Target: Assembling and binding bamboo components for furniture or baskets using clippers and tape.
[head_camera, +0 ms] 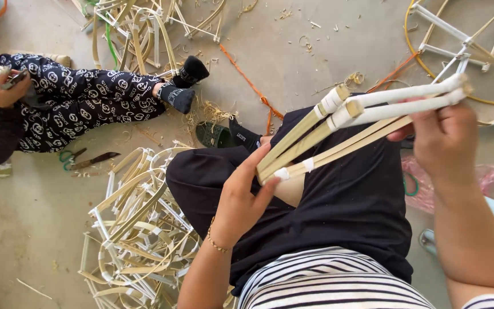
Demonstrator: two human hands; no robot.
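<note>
While the person sits on the concrete floor (327,63) with legs in black trousers (338,194), both hands hold a frame of bamboo strips (344,129) above the lap. The left hand (241,194) is half open, its fingers and thumb pinching the taped lower end where the strips meet. The right hand (447,140) is closed around the white-wrapped upper ends. A heap of bent bamboo frames (138,234) lies just beside the left knee. Farther left, another person's patterned legs (87,97) stretch across the floor, scissors (72,157) lying near them.
</note>
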